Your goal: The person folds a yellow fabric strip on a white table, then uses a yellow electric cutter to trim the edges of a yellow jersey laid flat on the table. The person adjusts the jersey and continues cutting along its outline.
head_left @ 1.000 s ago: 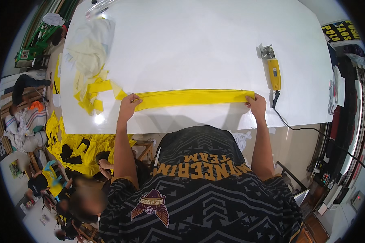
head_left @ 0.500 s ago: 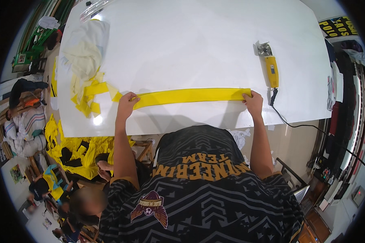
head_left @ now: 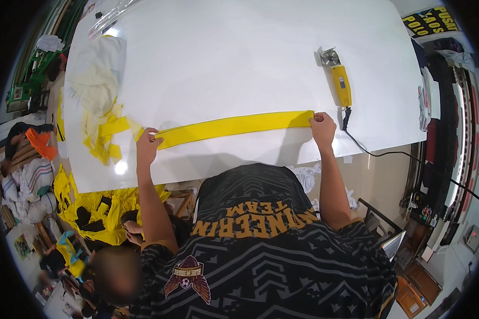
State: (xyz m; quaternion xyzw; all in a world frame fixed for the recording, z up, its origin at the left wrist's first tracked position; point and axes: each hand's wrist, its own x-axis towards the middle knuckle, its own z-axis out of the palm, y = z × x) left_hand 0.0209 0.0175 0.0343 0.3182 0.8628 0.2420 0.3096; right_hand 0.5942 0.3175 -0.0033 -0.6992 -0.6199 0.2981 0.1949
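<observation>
A long yellow fabric strip (head_left: 234,126) stretches across the near part of the white table (head_left: 213,64). Its left end is pinched by my left hand (head_left: 148,144), its right end by my right hand (head_left: 323,129). Thin dark lines along its edges suggest stacked layers, though I cannot count them. Beyond my right hand lies a yellow handheld rotary fabric cutter (head_left: 341,85), its round metal blade head pointing away from me. Several yellow fabric scraps (head_left: 109,127) lie just left of my left hand.
Pale crumpled cloth (head_left: 97,74) covers the table's left side, with clear plastic (head_left: 112,18) behind it. The cutter's black cord (head_left: 380,154) runs off the right edge. Yellow fabric (head_left: 98,207) is heaped below the left edge, beside a seated person (head_left: 117,274).
My view has shifted, so the table's things sit further left in it. Both hands still hold the strip's ends, and the strip now slants a little more, its right end farther away.
</observation>
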